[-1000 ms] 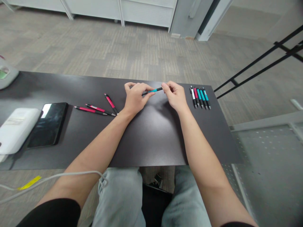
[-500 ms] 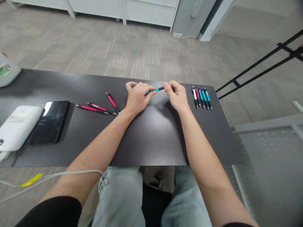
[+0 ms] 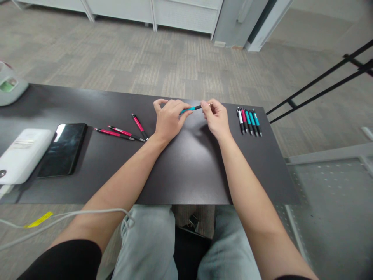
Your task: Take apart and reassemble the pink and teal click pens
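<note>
Between my two hands is a teal pen (image 3: 192, 109) with a black grip, held nearly level above the far part of the table. My left hand (image 3: 171, 116) pinches its teal barrel between thumb and fingers. The fingers of my right hand (image 3: 216, 116) close round the other end, at the tip, which they partly hide. Left of my left hand lie three pens with red barrels, one of them a red pen (image 3: 139, 126) set at a slant. To the right of my right hand, a row of several pens lies side by side, with a white pen (image 3: 240, 119), a red pen (image 3: 244, 119) and teal pens (image 3: 253, 121).
The dark table (image 3: 186, 171) carries a black phone (image 3: 62, 149) and a white device (image 3: 25, 155) at the left. A white container (image 3: 11, 85) stands at the far left corner. A pale cable (image 3: 87, 212) crosses over my left forearm. A black metal frame (image 3: 320, 81) rises beyond the right edge.
The view has shifted very slightly. Both hands keep their hold on the teal pen in nearly the same place, and the other pens have not moved.
</note>
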Demonstrator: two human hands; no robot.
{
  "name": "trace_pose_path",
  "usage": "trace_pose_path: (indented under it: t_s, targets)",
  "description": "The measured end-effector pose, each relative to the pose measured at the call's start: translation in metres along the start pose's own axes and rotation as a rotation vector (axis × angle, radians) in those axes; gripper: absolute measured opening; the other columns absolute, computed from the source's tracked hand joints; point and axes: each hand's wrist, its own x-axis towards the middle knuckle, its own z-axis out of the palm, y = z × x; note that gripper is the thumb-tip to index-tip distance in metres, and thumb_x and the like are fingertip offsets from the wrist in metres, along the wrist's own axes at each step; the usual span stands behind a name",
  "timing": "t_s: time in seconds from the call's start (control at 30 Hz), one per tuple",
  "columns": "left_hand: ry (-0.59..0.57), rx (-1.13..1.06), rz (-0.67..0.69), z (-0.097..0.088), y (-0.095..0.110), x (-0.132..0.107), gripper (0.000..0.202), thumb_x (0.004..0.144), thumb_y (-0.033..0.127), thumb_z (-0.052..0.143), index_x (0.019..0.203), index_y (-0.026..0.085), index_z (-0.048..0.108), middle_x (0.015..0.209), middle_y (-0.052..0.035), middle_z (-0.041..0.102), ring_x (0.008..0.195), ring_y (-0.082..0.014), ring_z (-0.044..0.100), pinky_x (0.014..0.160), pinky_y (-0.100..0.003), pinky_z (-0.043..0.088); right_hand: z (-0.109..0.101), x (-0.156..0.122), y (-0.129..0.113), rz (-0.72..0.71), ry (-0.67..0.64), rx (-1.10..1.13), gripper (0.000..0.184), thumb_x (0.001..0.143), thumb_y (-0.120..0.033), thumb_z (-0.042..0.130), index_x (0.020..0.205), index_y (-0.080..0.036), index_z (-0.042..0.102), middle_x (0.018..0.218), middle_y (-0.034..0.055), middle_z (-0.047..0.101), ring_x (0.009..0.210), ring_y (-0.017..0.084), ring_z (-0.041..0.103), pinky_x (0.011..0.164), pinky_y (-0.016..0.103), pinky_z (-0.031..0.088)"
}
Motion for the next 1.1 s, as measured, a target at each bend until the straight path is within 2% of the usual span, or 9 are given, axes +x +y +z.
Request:
trace_pose_path:
  t_s: [0.1,0.2,0.3,0.43,0.53,0.73,0.9,1.0,1.1]
  targets:
    - [0.086,-0.023,-0.060,0.000,-0.004,0.003,0.014,0.125,0.043,0.075,0.122,0.039,0.088,0.121,-0.0054,0.095,0.130,-0.0389,0.082,0.129,-0.065,0.047,0.004,0.002,0.008,-0.010,-0.017,-0.001,0.078,0.108,-0.100,0.088,0.088,-0.031,0.060,0.077,-0.0034,0.053,0.079,0.021,0.056,0.078,0.036,0.052]
    - [0.220,-0.089,-0.197,0.000,-0.012,0.009,0.015,0.127,0.046,0.073,0.130,0.038,0.085,0.127,-0.0059,0.095,0.128,-0.0372,0.083,0.127,-0.062,0.050,0.009,-0.002,0.014,-0.066,-0.098,-0.124,0.064,0.111,-0.094,0.088,0.102,-0.031,0.076,0.090,0.0020,0.071,0.093,0.027,0.069,0.092,0.043,0.063]
    - [0.303,-0.138,-0.302,-0.001,-0.019,0.013,0.015,0.128,0.046,0.073,0.133,0.037,0.083,0.134,-0.0069,0.094,0.129,-0.0364,0.085,0.127,-0.060,0.050,0.017,-0.013,0.014,-0.200,-0.291,-0.346,0.042,0.119,-0.073,0.088,0.130,-0.033,0.091,0.128,0.0130,0.089,0.125,0.039,0.080,0.118,0.057,0.067]
    - [0.280,-0.107,-0.320,-0.001,-0.019,0.015,0.012,0.127,0.044,0.076,0.134,0.037,0.082,0.137,-0.0063,0.094,0.132,-0.0356,0.085,0.130,-0.059,0.047,0.030,-0.024,0.009,-0.316,-0.450,-0.574,0.045,0.127,-0.052,0.076,0.168,-0.039,0.089,0.184,0.0151,0.077,0.167,0.050,0.067,0.138,0.075,0.058]
    - [0.202,-0.064,-0.336,-0.002,-0.011,0.015,0.012,0.127,0.041,0.076,0.135,0.037,0.083,0.141,-0.0064,0.092,0.135,-0.0360,0.085,0.131,-0.060,0.044,0.037,-0.026,0.006,-0.319,-0.496,-0.612,0.052,0.129,-0.052,0.074,0.178,-0.041,0.083,0.197,0.0110,0.068,0.174,0.053,0.061,0.140,0.082,0.056]
    - [0.189,-0.085,-0.340,-0.001,-0.008,0.013,0.013,0.126,0.046,0.076,0.132,0.037,0.083,0.130,-0.0048,0.093,0.131,-0.0363,0.085,0.128,-0.060,0.046,0.038,-0.020,0.011,-0.299,-0.493,-0.553,0.052,0.130,-0.050,0.067,0.178,-0.037,0.084,0.189,0.0104,0.076,0.167,0.052,0.067,0.140,0.084,0.056]
    - [0.130,-0.058,-0.331,0.005,-0.017,0.010,0.010,0.123,0.039,0.078,0.130,0.037,0.085,0.126,-0.0040,0.094,0.127,-0.0355,0.086,0.126,-0.060,0.047,0.029,-0.005,0.028,-0.212,-0.215,-0.336,0.037,0.123,-0.060,0.078,0.141,-0.035,0.097,0.151,0.0155,0.093,0.144,0.047,0.081,0.138,0.076,0.062]
    - [0.014,-0.054,-0.303,0.006,-0.020,0.008,0.008,0.120,0.034,0.081,0.126,0.036,0.086,0.129,-0.0034,0.094,0.127,-0.0352,0.086,0.127,-0.060,0.045,0.016,0.007,0.035,-0.092,-0.030,-0.156,0.045,0.114,-0.078,0.086,0.121,-0.034,0.094,0.128,0.0132,0.095,0.125,0.041,0.085,0.125,0.066,0.072]
    - [-0.083,-0.060,-0.281,0.004,-0.019,0.008,0.005,0.116,0.032,0.086,0.120,0.036,0.087,0.129,-0.0029,0.095,0.127,-0.0357,0.085,0.128,-0.061,0.043,0.002,0.018,0.032,-0.015,0.100,-0.037,0.054,0.107,-0.085,0.092,0.119,-0.033,0.088,0.118,0.0101,0.091,0.120,0.036,0.085,0.118,0.060,0.073]
